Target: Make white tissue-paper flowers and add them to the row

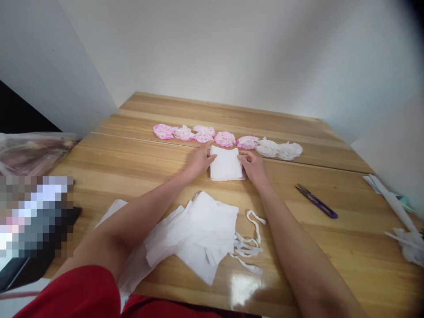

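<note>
A small stack of square white tissue sheets (226, 164) lies on the wooden table between my hands. My left hand (201, 160) grips its left edge, thumb on top. At the right edge, the thumb and fingers of my right hand (253, 165) pinch the same stack. Just behind it runs a row of ruffled paper flowers, several pink and white ones (225, 138) and white ones (289, 150) at the right end. Nearer to me, a loose fanned pile of white sheets (202, 229) lies beside thin white twisted strips (247, 247).
Purple-handled thread snips (317, 201) lie right of my right forearm. White strips and scraps (392, 201) are at the far right edge. A dark device with a pixelated area and a clear plastic bag (36, 152) are at the left. Walls border the table behind.
</note>
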`<state>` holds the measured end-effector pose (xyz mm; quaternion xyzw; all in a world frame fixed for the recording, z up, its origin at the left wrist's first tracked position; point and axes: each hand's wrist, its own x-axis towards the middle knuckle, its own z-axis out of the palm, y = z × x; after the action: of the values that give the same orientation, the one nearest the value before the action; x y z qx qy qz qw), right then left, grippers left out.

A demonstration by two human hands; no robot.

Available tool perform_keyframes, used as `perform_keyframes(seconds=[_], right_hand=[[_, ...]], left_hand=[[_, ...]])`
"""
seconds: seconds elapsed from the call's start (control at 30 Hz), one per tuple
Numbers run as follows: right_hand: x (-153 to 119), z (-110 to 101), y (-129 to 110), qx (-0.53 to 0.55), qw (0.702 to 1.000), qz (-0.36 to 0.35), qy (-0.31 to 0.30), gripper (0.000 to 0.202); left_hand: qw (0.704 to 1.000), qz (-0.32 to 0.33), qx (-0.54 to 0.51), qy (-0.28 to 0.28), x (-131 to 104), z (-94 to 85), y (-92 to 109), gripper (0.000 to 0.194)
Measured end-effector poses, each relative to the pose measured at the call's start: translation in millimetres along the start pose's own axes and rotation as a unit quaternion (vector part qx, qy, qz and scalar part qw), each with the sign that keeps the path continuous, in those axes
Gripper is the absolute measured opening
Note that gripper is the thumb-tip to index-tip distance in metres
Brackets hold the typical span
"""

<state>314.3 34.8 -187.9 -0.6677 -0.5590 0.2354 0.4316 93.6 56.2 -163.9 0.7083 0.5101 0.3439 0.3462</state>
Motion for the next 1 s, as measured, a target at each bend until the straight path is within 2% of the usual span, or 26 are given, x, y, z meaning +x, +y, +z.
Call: perform_keyframes(seconds=[0.37,0.6,0.8,1.0], right_hand=[[-1.4,-0.7,-1.2,-0.016,1.000,0.011,-0.003,0.038],[-6.5,-1.9,-12.7,-0.031,0.999,0.006,-0.015,0.037],[-9.2,-3.4,-21.4,-0.044,0.999,-0.001,-0.022,0.035],[-6.2,-13.6,-21.0,-0.025,0.999,-0.009,-0.031,0.017]], left_hand=[[1.000,0.002,0.002,-0.005,-2.3,-3.3,4.3,0.054],[1.000,0.004,-0.008,-0.017,-1.4,-3.7,3.5,0.057],[1.000,-0.002,0.026,-0.009,-1.2,-4.2,2.9,0.057],[0.997,0.007,0.073,-0.004,-5.3,-8.1,7.2,0.057]])
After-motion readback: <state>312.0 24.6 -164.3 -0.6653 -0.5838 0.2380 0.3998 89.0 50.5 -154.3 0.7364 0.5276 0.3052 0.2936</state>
